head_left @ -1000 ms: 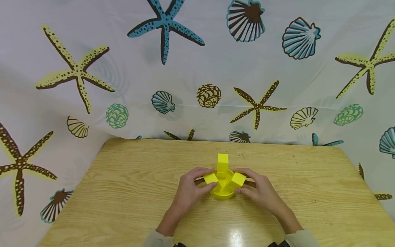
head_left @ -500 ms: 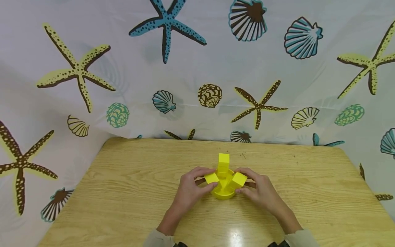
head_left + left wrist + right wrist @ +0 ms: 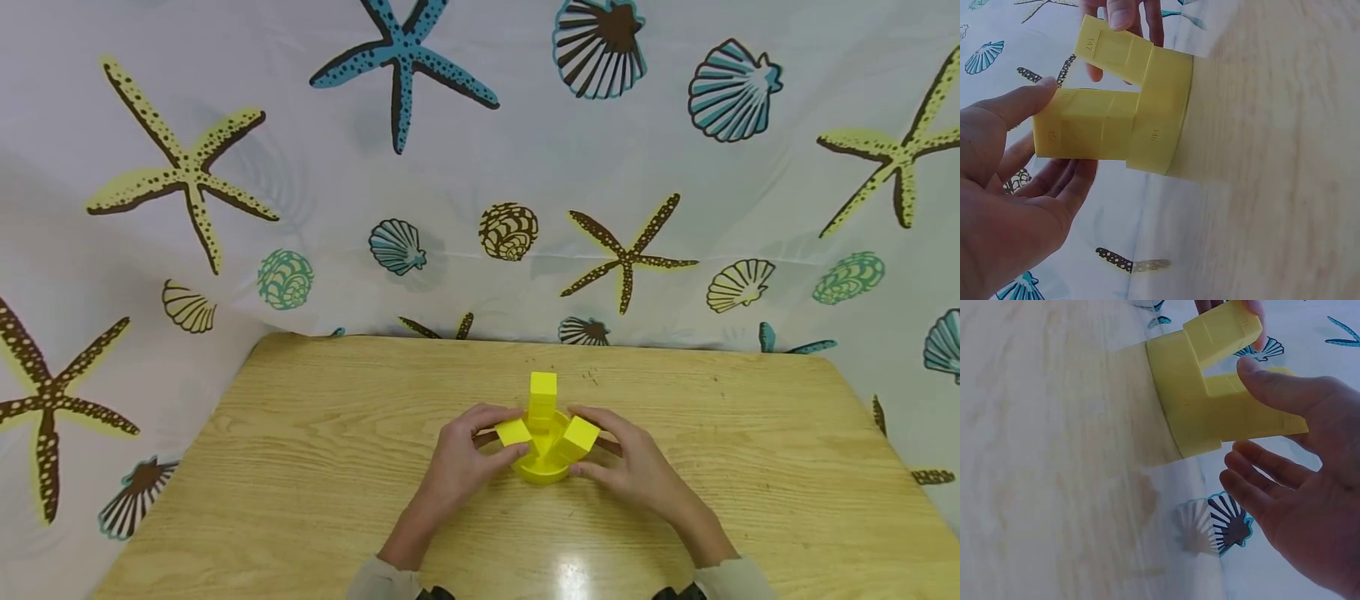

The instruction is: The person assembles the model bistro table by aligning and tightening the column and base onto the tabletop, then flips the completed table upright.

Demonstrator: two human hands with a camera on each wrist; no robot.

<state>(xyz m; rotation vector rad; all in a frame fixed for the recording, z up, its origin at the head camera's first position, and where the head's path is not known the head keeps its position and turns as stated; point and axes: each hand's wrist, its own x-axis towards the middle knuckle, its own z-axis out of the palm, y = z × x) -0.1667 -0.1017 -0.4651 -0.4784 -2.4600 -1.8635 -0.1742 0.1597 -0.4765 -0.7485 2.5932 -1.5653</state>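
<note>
A round yellow base rests on the wooden table, with three yellow square-ended blocks standing in it, two of them leaning outward. My left hand pinches the left block between thumb and fingers. In the left wrist view, raised numbers mark this block and the base. My right hand is around the right block; its thumb is apart from the block in the head view, and its lower fingers stay clear below it. The back block stands untouched.
The wooden table has rounded back corners. Behind and beside it hangs a white cloth printed with starfish and shells.
My right thumb has eased slightly away from the right block. The left hand and the yellow pieces keep their places.
</note>
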